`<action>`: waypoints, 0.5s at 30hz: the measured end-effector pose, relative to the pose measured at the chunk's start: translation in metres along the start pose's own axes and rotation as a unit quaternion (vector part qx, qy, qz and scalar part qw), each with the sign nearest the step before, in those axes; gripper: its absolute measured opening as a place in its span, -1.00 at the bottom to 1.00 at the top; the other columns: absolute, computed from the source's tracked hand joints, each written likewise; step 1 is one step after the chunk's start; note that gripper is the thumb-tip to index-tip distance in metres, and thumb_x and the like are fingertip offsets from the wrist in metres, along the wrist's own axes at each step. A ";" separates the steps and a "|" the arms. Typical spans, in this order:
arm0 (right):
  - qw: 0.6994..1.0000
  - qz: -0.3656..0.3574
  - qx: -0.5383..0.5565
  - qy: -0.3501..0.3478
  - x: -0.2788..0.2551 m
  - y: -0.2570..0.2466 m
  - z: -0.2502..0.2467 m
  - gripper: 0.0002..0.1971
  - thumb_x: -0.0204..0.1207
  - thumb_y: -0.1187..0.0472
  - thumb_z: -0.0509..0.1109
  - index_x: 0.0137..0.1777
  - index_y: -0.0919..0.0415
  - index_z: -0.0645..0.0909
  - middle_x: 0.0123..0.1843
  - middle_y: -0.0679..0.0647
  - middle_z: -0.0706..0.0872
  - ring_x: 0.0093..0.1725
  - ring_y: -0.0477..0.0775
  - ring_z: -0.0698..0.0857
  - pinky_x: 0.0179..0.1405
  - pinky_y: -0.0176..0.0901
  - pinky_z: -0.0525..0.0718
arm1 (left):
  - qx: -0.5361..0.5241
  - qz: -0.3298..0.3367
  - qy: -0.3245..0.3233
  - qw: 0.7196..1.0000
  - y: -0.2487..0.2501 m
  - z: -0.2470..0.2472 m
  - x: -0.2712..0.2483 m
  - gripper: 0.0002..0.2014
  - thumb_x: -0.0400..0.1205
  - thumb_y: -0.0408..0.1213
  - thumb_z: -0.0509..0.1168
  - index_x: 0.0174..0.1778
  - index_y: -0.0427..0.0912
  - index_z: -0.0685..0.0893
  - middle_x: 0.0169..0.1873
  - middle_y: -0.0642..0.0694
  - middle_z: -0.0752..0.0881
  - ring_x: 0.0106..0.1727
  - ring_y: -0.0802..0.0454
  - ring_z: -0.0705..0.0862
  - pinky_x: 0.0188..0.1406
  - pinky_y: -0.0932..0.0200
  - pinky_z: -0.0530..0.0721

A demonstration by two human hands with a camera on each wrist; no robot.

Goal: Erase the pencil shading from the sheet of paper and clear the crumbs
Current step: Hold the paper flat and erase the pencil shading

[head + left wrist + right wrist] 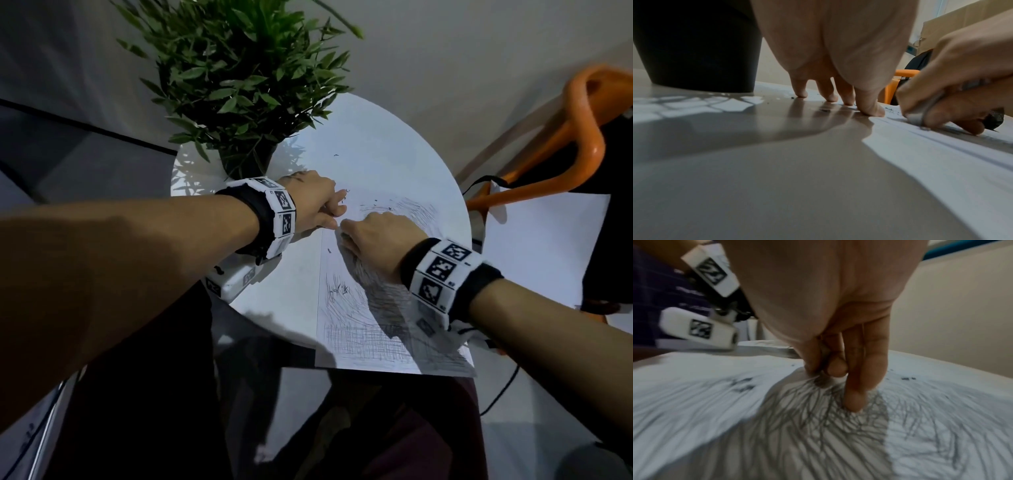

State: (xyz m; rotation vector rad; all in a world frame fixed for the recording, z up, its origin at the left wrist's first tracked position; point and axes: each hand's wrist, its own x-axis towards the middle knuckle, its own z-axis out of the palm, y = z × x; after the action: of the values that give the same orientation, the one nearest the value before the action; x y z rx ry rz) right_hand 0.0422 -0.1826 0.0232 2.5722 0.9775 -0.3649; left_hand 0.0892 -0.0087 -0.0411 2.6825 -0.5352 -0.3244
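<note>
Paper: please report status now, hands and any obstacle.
Left hand fingertips pressing near paper corner. Right hand pinching eraser, rubbing. Much shading left, crumbs scattered. Plant pot beside left hand.

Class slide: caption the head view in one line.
Left hand steadies the sheet while right hand rubs pencil shading with an eraser.

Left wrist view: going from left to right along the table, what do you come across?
Dark plant pot → left hand's fingertips pressing on the white table at the paper's edge → right hand pinching the eraser against the paper.
</note>
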 end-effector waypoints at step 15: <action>0.995 -0.061 -0.077 -0.016 -0.009 -0.007 -0.005 -0.80 0.72 0.15 0.05 0.23 0.09 0.45 -0.36 -0.04 0.28 -0.32 0.15 0.37 -0.31 -0.07 0.31 | -0.014 -0.016 -0.012 1.000 0.000 -0.001 0.000 -0.76 0.64 0.03 0.40 0.07 -0.02 0.82 0.31 -0.13 0.74 0.41 -0.20 0.63 0.35 -0.07 0.60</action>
State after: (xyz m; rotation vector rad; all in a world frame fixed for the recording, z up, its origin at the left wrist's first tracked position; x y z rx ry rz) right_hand 0.0314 -0.1807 0.0293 2.3676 1.1099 -0.3475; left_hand 0.0892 -0.0085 -0.0398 2.6654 -0.4920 -0.3707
